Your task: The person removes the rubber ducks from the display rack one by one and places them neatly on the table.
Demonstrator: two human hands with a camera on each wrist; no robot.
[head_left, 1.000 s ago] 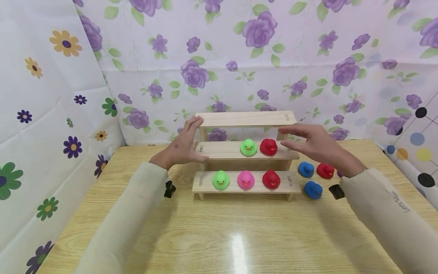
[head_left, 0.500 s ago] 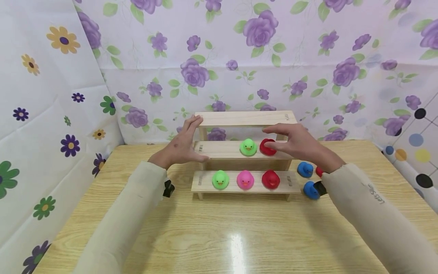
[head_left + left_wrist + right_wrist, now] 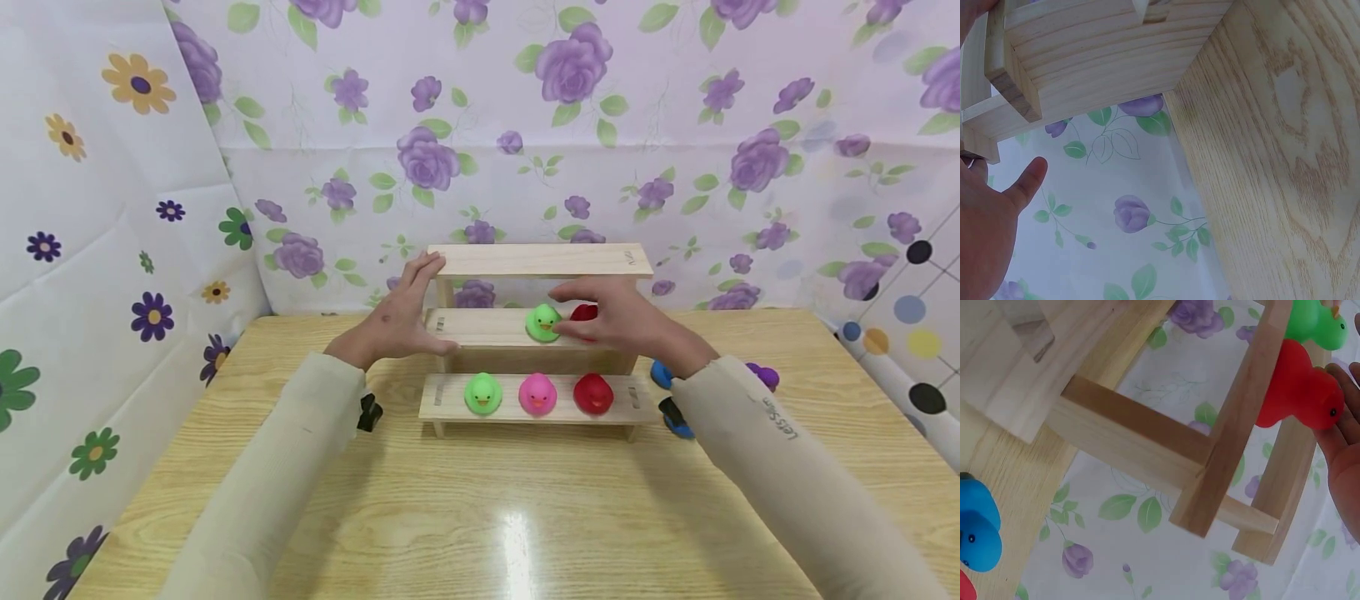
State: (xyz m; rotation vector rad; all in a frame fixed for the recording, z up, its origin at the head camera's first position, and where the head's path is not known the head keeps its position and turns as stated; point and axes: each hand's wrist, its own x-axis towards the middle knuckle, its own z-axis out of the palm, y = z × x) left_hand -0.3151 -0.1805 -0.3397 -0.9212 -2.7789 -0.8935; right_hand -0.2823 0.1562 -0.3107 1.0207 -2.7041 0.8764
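A three-step wooden rack (image 3: pixel 480 335) stands on the table. At its left end my left hand (image 3: pixel 397 321) touches the end of the top shelf with its fingers, the thumb stretched toward the middle shelf. On the middle shelf sit a green rubber duck (image 3: pixel 542 321) and a red rubber duck (image 3: pixel 1297 390). My right hand (image 3: pixel 611 312) reaches in front of the red duck and partly hides it; thumb and forefinger are spread apart, their tips right at the green duck's side. The lower shelf bears a green duck (image 3: pixel 483 394), a pink duck (image 3: pixel 537 395) and a red duck (image 3: pixel 593 394).
Right of the rack lie blue ducks (image 3: pixel 982 540), partly covered by the right forearm in the head view, and a purple duck (image 3: pixel 765 376). A flowered cloth (image 3: pixel 495 192) hangs close behind the rack. A black wrist strap part (image 3: pixel 370 412) shows under the left sleeve.
My right hand has moved left along the middle shelf, from beside the red duck, across it, to the green duck. The left hand and the ducks on the rack stay put.
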